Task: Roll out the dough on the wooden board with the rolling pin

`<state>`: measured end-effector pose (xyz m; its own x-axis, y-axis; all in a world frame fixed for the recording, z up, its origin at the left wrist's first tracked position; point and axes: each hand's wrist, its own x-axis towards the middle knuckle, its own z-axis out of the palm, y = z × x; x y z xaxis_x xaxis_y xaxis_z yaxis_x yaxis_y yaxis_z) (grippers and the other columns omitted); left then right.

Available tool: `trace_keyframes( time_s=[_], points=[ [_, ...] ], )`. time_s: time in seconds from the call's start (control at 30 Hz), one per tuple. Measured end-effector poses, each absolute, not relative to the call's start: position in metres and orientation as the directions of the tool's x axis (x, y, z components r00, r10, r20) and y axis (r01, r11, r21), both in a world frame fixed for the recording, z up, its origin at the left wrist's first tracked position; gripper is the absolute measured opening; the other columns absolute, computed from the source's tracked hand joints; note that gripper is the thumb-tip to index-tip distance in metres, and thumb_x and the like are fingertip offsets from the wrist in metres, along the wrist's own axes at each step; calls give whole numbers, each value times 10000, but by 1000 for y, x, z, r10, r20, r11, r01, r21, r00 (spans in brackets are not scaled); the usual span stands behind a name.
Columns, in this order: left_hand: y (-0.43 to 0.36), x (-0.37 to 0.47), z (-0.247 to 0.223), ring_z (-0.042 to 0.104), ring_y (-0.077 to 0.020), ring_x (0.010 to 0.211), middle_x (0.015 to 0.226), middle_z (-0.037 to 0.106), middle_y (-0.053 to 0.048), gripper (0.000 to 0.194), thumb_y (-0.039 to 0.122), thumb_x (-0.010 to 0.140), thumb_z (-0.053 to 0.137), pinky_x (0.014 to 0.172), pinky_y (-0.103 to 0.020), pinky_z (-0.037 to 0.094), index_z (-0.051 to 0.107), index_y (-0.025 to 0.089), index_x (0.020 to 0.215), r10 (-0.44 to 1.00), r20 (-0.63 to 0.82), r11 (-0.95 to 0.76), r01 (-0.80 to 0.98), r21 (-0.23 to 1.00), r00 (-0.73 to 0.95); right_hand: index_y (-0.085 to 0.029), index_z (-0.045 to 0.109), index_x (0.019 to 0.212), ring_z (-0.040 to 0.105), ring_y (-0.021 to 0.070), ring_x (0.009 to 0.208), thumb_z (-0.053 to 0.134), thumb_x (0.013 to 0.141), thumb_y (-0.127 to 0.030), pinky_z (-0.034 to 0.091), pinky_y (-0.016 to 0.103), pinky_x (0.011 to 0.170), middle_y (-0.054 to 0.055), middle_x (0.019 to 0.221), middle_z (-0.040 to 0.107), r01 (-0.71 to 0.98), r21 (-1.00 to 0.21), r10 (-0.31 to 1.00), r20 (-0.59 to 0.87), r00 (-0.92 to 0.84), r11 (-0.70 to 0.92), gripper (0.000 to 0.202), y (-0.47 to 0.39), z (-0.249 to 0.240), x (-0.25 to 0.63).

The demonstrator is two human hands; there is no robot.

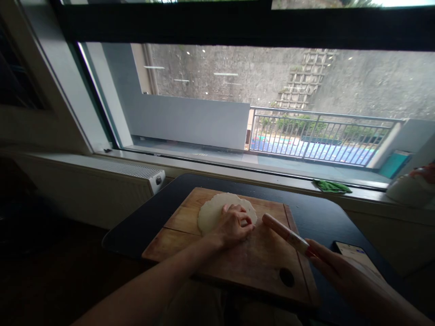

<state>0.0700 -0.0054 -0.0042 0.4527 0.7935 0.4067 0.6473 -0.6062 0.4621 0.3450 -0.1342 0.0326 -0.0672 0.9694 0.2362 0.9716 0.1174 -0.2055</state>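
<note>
A thin, roughly round sheet of dough (212, 212) lies flat on a wooden cutting board (258, 267). My left hand (236, 222) rests over the dough's right side, fingers curled and thumb drawn in at its near right edge. The exact grip there is partly hidden by the hand itself. In my right hand (324, 259) is a wooden rolling pin (283, 232), held by its near end. Its far end points toward the dough, apart from it, over the board's right side.
The board sits on a dark table (316, 213) with rounded corners. A phone (356, 253) lies beside my right hand. Behind are a window sill with a green cloth (332, 186) and, at left, a white radiator (112, 174). A pale container (413, 185) stands far right.
</note>
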Motion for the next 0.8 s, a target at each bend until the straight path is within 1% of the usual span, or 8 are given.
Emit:
trace_keyframes(
  time_s=[0.13, 0.23, 0.33, 0.43, 0.5, 0.57, 0.67, 0.8],
  points=[
    [-11, 76, -6, 502, -209, 988, 943, 605, -1, 115, 338, 726, 656, 1028, -487, 164, 657, 235, 676, 802, 414, -592, 663, 458, 430, -401, 497, 1214, 635, 191, 660, 289, 892, -493, 370, 232, 476, -4, 786, 685, 948, -300, 995, 20, -101, 103, 394, -129, 30, 334],
    [-14, 81, -7, 506, -206, 949, 884, 608, -8, 108, 287, 753, 621, 1005, -466, 210, 645, 222, 671, 800, 421, -589, 696, 411, 428, -375, 457, 1246, 644, 209, 798, 275, 899, -485, 392, 243, 535, 8, 963, 682, 922, -384, 996, -51, -72, 47, 408, -131, 26, 331],
    [-16, 87, -6, 515, -199, 911, 836, 608, -14, 145, 239, 785, 567, 993, -451, 236, 623, 203, 656, 792, 449, -584, 726, 364, 412, -354, 442, 1259, 642, 219, 817, 270, 900, -478, 384, 251, 554, 17, 964, 681, 921, -389, 997, -66, -39, 10, 417, -133, 22, 327],
    [-17, 85, -3, 531, -176, 883, 831, 611, -11, 191, 218, 813, 526, 995, -416, 256, 635, 202, 657, 784, 442, -602, 707, 371, 436, -325, 481, 1210, 642, 209, 766, 262, 907, -443, 369, 248, 564, 24, 895, 684, 930, -366, 1000, -7, -29, 24, 393, -130, 22, 318],
    [-18, 76, -1, 537, -169, 904, 886, 615, -6, 164, 276, 806, 560, 990, -379, 282, 673, 223, 700, 773, 394, -633, 655, 413, 498, -298, 515, 1155, 636, 200, 745, 245, 916, -414, 356, 245, 570, 34, 860, 677, 941, -338, 999, 41, -13, 26, 379, -123, 24, 313],
    [-18, 66, -1, 527, -177, 958, 976, 606, 0, 137, 355, 758, 628, 998, -365, 283, 704, 262, 823, 756, 360, -654, 613, 443, 546, -274, 537, 1099, 627, 195, 741, 241, 919, -396, 341, 245, 568, 43, 834, 666, 955, -296, 998, 60, 5, 13, 367, -114, 25, 308],
    [-20, 57, -4, 505, -191, 1016, 1046, 591, 1, 264, 386, 739, 649, 1030, -383, 241, 683, 310, 989, 757, 361, -653, 618, 439, 544, -256, 557, 1029, 612, 197, 731, 282, 910, -397, 317, 252, 553, 48, 801, 640, 977, -211, 998, 61, -10, 22, 331, -103, 25, 303],
    [-22, 61, -8, 515, -185, 990, 1009, 601, 2, 202, 336, 799, 584, 1040, -401, 222, 694, 326, 968, 766, 388, -642, 641, 420, 512, -254, 586, 956, 580, 203, 715, 347, 884, -425, 320, 278, 552, 61, 858, 604, 991, -123, 993, 111, -46, 59, 302, -94, 24, 297]
  ],
)
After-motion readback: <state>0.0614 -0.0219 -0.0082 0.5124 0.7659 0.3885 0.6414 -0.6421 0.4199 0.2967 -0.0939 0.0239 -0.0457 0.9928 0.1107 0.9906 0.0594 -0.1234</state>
